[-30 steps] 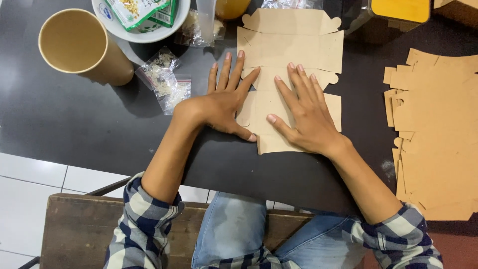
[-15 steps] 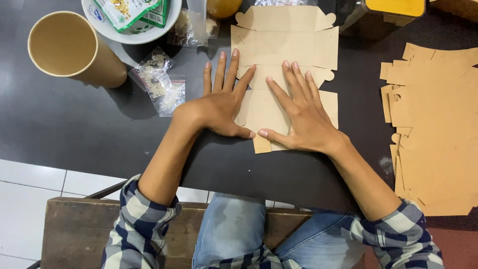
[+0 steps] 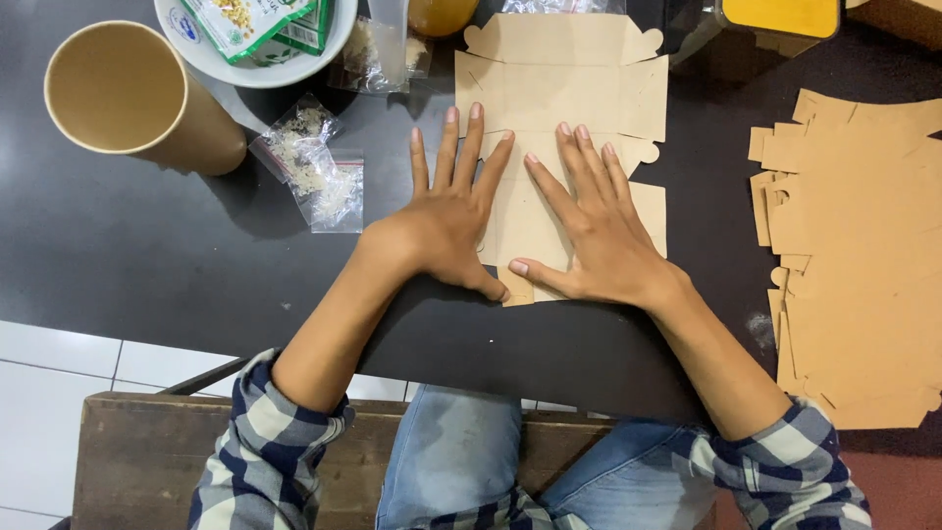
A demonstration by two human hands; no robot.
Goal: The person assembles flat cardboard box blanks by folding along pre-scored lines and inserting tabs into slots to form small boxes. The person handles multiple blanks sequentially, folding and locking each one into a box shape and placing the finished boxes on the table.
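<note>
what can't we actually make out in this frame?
- Middle of the cardboard blank: head view, covered by the left hand and right hand.
- Bowl and the packets in it: cut off by the top edge.
- Yellow lid and what it sits on: cut off at the top, the rest dark.
- Depth of the stack of blanks: seen from above; right edge cuts it.
- Sachets: contents too small to tell.

Dark glossy table (image 3: 147, 255) is filling most of the view, soft overhead light reflecting off it. White tiled floor (image 3: 59, 393) is showing at lower left, reddish floor (image 3: 903, 481) at lower right. Worn wooden bench (image 3: 137, 461) is sitting below the table edge.
</note>
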